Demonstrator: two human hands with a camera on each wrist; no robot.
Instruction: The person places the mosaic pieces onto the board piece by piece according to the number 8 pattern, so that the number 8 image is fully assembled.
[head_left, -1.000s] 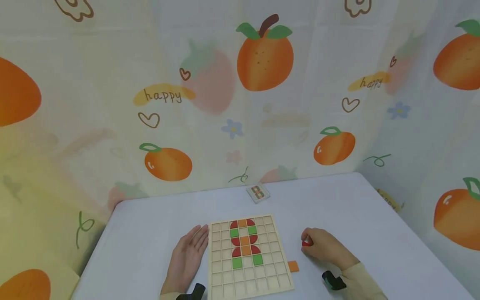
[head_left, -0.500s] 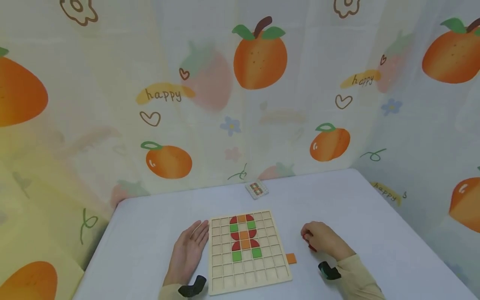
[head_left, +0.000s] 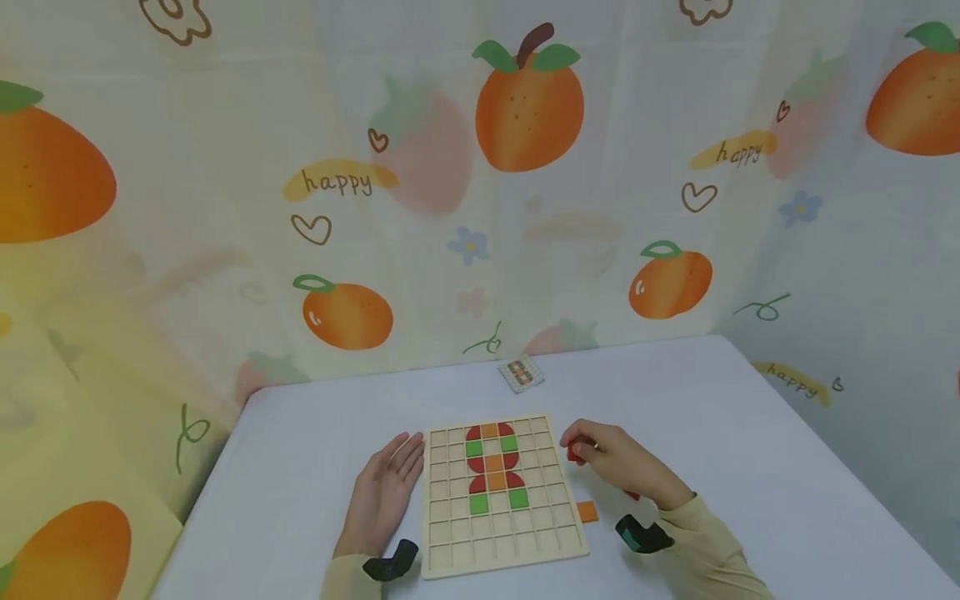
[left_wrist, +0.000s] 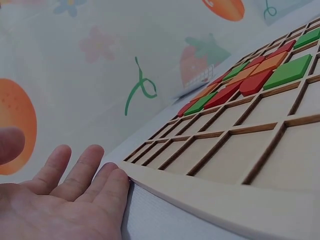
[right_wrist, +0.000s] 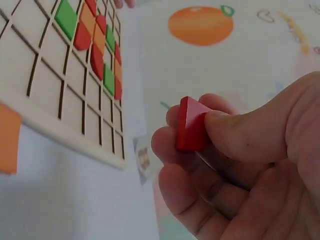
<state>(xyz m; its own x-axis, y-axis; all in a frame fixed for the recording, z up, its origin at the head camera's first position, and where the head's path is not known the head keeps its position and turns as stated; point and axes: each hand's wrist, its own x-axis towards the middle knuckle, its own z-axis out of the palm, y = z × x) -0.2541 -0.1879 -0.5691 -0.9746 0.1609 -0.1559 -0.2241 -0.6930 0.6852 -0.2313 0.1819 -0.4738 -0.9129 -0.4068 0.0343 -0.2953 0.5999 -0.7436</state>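
Note:
My right hand (head_left: 615, 454) pinches a red tile (right_wrist: 190, 125) between thumb and fingers, just beyond the board's right edge. The tile has a straight edge facing the right wrist camera; its far part is hidden by the fingers. The wooden grid board (head_left: 450, 533) bears red rounded tiles (head_left: 477, 483), orange square tiles (head_left: 496, 481) and green square tiles (head_left: 518, 498) in its middle columns. At the board's left edge lies my left hand (head_left: 382, 492), palm showing and fingers extended, fingertips right at the rim in the left wrist view (left_wrist: 85, 200).
An orange tile (head_left: 588, 512) lies against the board's right edge. Another red tile (head_left: 632, 495) shows partly beneath my right wrist. Behind the board, a small pattern card (head_left: 521, 373) lies on the white table (head_left: 360, 404), close to the printed curtain (head_left: 420, 275).
My right hand has moved left and away from me, carrying the red tile closer to the board. The other red tile stays behind on the table. My left hand holds its place.

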